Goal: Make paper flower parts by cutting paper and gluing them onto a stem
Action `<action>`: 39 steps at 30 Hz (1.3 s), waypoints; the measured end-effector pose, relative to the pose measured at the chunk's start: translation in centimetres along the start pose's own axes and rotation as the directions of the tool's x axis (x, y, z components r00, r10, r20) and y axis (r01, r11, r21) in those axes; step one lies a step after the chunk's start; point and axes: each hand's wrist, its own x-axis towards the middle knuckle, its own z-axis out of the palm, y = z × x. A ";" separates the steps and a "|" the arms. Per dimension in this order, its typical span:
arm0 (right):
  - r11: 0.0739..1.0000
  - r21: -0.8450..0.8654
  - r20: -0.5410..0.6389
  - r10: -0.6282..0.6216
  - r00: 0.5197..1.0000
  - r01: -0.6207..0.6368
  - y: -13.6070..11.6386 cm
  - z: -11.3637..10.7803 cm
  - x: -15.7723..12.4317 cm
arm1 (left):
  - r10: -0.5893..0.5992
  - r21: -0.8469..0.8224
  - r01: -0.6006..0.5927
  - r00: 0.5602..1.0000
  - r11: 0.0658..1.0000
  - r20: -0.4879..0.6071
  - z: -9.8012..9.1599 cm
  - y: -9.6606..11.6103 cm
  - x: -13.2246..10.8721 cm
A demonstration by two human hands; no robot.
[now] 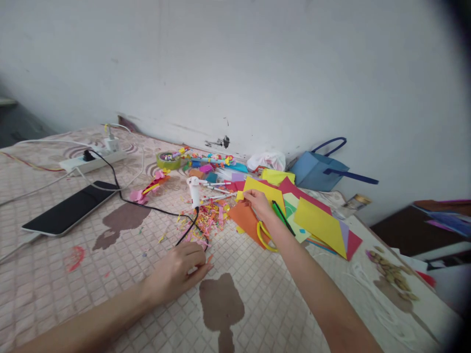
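Note:
My left hand (182, 268) rests on the tiled-pattern table cover, its fingers curled in. A small orange paper strip (210, 259) shows between its thumb and forefinger. Farther forward, my right hand (258, 202) pinches a small yellow paper piece (240, 195) above the coloured sheets. Beside its wrist lie a yellow loop handle (262, 236), partly hidden by the forearm, and a green-and-black tool (282, 218). A white glue gun (194, 192) stands left of my right hand, with its black cord running past my left hand. Paper shreds (209, 215) are heaped around it.
Yellow sheets (318, 223) and other coloured papers lie at right. Behind are a tape roll (168, 161), decorated sticks and a blue bag (317, 170). A black-screened device (71, 208) and a power strip (93, 161) with trailing cables occupy the left. A wall closes the back.

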 end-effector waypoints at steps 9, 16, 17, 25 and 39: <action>0.938 0.338 0.152 0.020 0.988 -0.071 -5.6 4.0 -12.2 | -0.412 -0.433 0.352 0.910 0.830 -0.049 -0.3 1.3 3.6; 0.886 0.439 0.287 0.019 0.958 -0.149 -5.4 5.4 -14.7 | -0.517 -0.661 0.489 0.838 0.569 0.174 0.6 1.1 4.7; 0.887 0.436 0.301 0.016 0.954 -0.153 -5.3 5.4 -14.8 | -0.521 -0.659 0.493 0.836 0.568 0.176 0.6 0.9 4.6; 0.914 0.371 0.286 0.056 0.957 -0.164 -5.0 6.1 -15.5 | -0.493 -0.638 0.486 0.850 0.596 0.187 0.6 0.7 3.9; 0.799 -0.577 -0.037 -0.231 0.972 0.168 -1.7 1.0 -12.6 | -0.329 -0.553 0.315 0.941 0.771 0.077 1.6 1.8 2.2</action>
